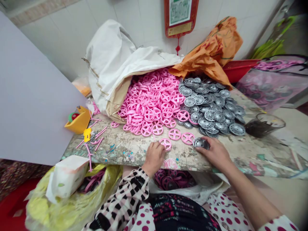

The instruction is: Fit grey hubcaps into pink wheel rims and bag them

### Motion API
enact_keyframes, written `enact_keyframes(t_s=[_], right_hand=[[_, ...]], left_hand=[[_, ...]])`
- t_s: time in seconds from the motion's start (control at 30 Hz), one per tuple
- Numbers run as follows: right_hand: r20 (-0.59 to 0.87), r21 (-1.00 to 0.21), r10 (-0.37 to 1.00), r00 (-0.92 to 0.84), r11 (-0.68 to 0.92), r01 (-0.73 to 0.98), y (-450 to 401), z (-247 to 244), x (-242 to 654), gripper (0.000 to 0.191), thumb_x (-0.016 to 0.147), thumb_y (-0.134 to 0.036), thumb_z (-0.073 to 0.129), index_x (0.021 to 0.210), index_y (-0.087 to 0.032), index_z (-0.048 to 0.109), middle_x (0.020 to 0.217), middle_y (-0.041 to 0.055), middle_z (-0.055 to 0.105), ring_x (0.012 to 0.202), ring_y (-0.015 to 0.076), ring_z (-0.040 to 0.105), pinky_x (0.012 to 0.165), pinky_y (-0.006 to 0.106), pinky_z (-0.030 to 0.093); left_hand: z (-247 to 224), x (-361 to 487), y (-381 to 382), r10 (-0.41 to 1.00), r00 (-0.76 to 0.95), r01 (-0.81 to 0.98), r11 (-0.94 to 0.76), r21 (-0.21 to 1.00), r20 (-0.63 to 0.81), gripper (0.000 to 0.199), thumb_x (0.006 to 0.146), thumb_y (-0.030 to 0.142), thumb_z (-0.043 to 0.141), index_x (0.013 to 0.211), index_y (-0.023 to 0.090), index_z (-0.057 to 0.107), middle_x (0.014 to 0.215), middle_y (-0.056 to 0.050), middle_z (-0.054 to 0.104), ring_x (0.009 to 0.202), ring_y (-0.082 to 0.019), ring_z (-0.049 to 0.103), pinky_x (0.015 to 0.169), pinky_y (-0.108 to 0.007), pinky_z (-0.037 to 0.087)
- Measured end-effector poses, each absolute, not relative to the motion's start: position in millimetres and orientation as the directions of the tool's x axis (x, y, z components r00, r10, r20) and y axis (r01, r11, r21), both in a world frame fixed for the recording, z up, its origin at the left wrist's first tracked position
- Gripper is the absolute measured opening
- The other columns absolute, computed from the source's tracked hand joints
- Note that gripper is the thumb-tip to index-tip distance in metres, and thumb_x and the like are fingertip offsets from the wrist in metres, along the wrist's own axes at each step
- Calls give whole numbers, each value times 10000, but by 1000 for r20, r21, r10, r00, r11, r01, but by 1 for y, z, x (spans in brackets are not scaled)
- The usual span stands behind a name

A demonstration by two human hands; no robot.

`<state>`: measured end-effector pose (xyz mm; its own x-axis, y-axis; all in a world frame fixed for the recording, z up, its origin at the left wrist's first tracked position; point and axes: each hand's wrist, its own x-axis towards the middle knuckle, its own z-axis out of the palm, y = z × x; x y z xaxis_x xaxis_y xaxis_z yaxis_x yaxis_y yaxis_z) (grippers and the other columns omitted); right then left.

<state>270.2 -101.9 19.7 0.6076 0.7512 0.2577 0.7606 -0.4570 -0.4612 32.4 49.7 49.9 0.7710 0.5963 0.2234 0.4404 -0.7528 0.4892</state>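
Note:
My left hand (154,156) is at the front of the worktable, its curled fingers gripping the left edge of a pink spoked plastic wheel (167,146). To the right, my right hand (216,152) pinches a grey hubcap-like disc (201,143) between thumb and fingers, just above the tabletop. Two loose pink wheels, one nearer the left hand (174,134) and another beside the disc (188,138), lie between my hands. Behind them rises a heap of pink wheels (149,99), spilling from a white sack (110,54). A pile of grey discs (211,109) adjoins it on the right.
An orange sack (214,48) lies behind the grey pile. A dark clear-rimmed cup (261,126) stands right. At left are a yellow scoop-like container (79,122) and pink sticks (99,138). Below the table edge (134,162) hang a yellow bag (40,202) and a bag of wheels (174,179).

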Motion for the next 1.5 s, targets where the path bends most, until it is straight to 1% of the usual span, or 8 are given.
enact_keyframes(t_s=[0.17, 0.3, 0.43, 0.6, 0.77, 0.97, 1.1, 1.5], right_hand=[[205, -613, 662, 721, -487, 622, -106, 23, 277, 474, 702, -497, 608, 1047, -175, 649, 845, 59, 597, 699, 200, 547, 648, 338, 433], [119, -797, 573, 811, -432, 422, -111, 25, 280, 468, 648, -476, 656, 1016, -187, 651, 699, -6, 537, 559, 148, 484, 547, 301, 403], [-60, -988, 468, 882, -153, 13, -109, 31, 276, 501, 570, -421, 748, 996, -194, 614, 635, -46, 498, 500, 110, 453, 461, 246, 363], [-42, -996, 529, 848, 48, -80, -97, 53, 228, 469, 634, -396, 745, 1031, -199, 592, 734, -7, 588, 578, 125, 529, 496, 238, 405], [218, -959, 713, 666, 29, 284, -84, 67, 167, 302, 806, -369, 613, 1069, -221, 626, 944, 56, 615, 832, 192, 580, 736, 339, 493], [430, -766, 751, 500, 10, 643, -88, 61, 148, 341, 861, -337, 541, 1181, -239, 607, 973, 73, 481, 895, 201, 533, 785, 350, 482], [336, -827, 777, 532, -27, 562, -89, 74, 154, 492, 849, -401, 554, 1307, -234, 486, 1015, 76, 548, 824, 186, 558, 714, 322, 494], [-16, -994, 842, 540, -72, 82, -85, 66, 150, 285, 801, -440, 605, 979, -218, 607, 888, 36, 668, 852, 192, 599, 781, 311, 466]], left_hand=[[53, 31, 45, 865, 501, 143, -56, 988, -24, 133, 757, 287, 648, 725, 179, 577, 730, 8, 550, 720, -121, 518, 709, -245, 412], [61, 30, 42, 758, 556, -187, 513, 837, -340, 300, 650, 336, 773, 751, 162, 550, 724, 14, 591, 675, -104, 581, 673, -229, 468], [65, 29, 37, 621, 633, -238, 724, 647, -462, 275, 689, 247, 763, 837, 162, 546, 774, -14, 648, 694, -117, 634, 691, -246, 522], [64, 34, 26, 516, 688, -192, 808, 557, -511, 212, 745, 228, 718, 879, 153, 572, 786, -30, 666, 713, -118, 651, 699, -235, 539], [67, 39, 14, 509, 734, -211, 800, 562, -450, 239, 725, 241, 736, 872, 158, 568, 809, -23, 659, 738, -124, 645, 713, -250, 545], [76, 36, 6, 617, 686, -210, 675, 708, -385, 333, 622, 215, 795, 858, 144, 570, 823, -23, 636, 678, -126, 616, 594, -238, 529], [84, 37, 4, 611, 704, -204, 662, 721, -362, 312, 629, 230, 787, 821, 149, 554, 786, -11, 625, 641, -117, 602, 575, -240, 523], [78, 38, -2, 663, 666, -101, 533, 840, -341, 328, 626, 308, 778, 782, 153, 534, 703, 22, 582, 598, -100, 545, 554, -238, 503]])
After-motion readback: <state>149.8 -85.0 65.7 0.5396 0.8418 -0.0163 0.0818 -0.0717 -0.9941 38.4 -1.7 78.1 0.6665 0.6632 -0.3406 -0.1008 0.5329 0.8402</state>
